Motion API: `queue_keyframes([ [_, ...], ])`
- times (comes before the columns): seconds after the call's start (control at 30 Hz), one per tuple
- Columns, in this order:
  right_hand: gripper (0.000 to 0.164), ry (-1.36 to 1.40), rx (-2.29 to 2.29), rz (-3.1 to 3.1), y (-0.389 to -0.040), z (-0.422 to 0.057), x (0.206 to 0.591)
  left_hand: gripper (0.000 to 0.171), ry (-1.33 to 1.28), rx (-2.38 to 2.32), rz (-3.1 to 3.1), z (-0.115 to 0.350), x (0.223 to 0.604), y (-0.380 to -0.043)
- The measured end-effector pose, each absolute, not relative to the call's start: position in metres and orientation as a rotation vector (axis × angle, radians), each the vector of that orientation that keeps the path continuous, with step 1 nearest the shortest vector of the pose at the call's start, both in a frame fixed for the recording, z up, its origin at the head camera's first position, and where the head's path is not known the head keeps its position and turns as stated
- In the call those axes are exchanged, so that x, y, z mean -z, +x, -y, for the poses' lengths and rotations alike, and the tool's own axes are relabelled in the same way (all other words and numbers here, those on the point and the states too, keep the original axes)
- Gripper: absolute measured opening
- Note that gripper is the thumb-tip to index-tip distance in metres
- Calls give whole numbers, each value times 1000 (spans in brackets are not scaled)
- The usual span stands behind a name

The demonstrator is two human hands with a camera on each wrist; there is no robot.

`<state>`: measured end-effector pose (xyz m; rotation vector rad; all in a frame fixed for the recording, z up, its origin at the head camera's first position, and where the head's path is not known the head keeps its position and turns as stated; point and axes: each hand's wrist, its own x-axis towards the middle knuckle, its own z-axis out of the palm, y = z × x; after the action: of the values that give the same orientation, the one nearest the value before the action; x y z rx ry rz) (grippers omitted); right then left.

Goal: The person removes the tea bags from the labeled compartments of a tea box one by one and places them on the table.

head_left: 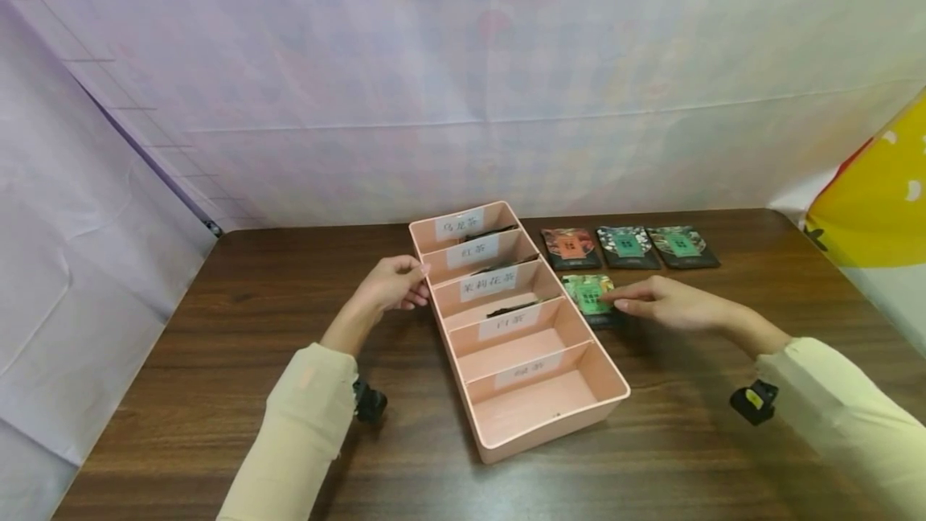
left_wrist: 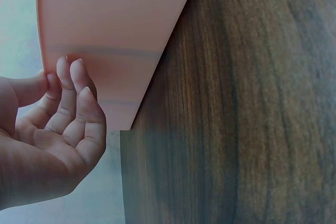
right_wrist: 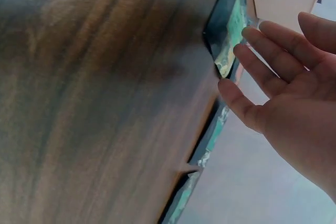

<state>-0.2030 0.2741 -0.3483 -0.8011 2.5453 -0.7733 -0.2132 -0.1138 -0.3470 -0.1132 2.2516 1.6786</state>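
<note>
A pink divided box (head_left: 551, 428) stands at an angle on the table, with a handwritten paper label in each compartment. Dark packet edges show in the three far compartments, one being a packet (head_left: 512, 309) in the third. My left hand (head_left: 394, 284) pinches the box's left rim between thumb and index finger, the other fingers loosely bent beside the wall. Right of the box lies a green tea packet (head_left: 587, 293). Over it reaches my right hand (head_left: 673, 302), fingertips right at its printed face. In the right wrist view those fingers (right_wrist: 268, 51) are nearly straight and spread.
Behind the green packet, a red-orange packet (head_left: 569, 246), a teal floral packet (head_left: 626, 246) and another green one (head_left: 682, 245) lie in a row. A pale curtain (head_left: 463, 103) hangs along the back table edge. Yellow cloth (head_left: 875, 199) is at the far right.
</note>
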Motion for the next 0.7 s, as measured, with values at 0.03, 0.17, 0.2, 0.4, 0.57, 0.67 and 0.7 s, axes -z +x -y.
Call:
queue_keyframes([
  [0.03,34,-810,778,-2547,-203,-274,347,19,-113,-1678,-2252,114,347,-213],
  [0.17,35,-813,813,-2541,-204,-274,341,19,-121,-1677,-2254,113,347,-213],
  [0.2,35,-804,818,-2545,-204,-273,340,19,-122,-1677,-2254,113,347,-213],
  [0.4,34,-780,845,-2592,-205,-271,332,19,-132,-1667,-2259,113,346,-213],
  [0.57,32,-826,839,-2629,-206,-267,326,19,-122,-1664,-2263,114,346,-214],
  [0.67,31,-839,846,-2628,-206,-263,322,19,-122,-1660,-2265,114,346,-214],
  [0.7,30,-842,849,-2625,-206,-262,321,19,-124,-1657,-2266,114,346,-214],
])
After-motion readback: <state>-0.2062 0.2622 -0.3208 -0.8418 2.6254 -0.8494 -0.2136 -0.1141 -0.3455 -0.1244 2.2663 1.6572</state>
